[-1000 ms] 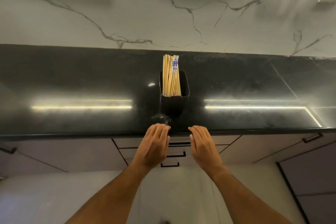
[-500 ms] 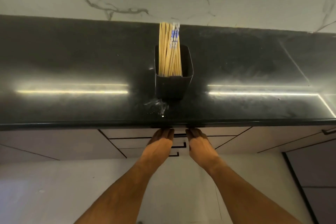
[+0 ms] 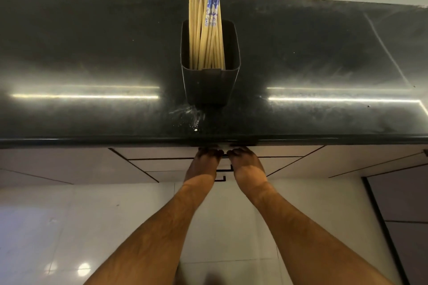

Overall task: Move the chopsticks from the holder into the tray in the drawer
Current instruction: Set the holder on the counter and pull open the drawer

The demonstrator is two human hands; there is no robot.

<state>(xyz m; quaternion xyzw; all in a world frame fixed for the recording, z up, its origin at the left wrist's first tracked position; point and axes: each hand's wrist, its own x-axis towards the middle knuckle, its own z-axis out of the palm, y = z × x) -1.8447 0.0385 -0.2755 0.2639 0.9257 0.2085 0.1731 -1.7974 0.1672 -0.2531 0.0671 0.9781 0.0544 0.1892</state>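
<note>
A bundle of bamboo chopsticks [image 3: 203, 30], a few in blue-printed clear wrappers, stands upright in a black rectangular holder [image 3: 209, 85] on the black countertop [image 3: 92, 53]. Below the counter's front edge, my left hand [image 3: 205, 164] and my right hand [image 3: 245, 164] sit side by side on the top drawer front [image 3: 162, 152]. Their fingers curl over its black handle in the shadow under the counter lip. The drawer is closed, so the tray is hidden.
Two more drawers with black handles [image 3: 221, 179] lie below the top one. Pale cabinet doors flank them, and a dark cabinet [image 3: 405, 215] stands at the right. A marble wall rises behind the counter. Water drops [image 3: 192, 115] lie in front of the holder.
Both hands have moved forward from the counter's edge to under its lip and now curl on the top drawer's handle. The view has tilted down and moved closer.
</note>
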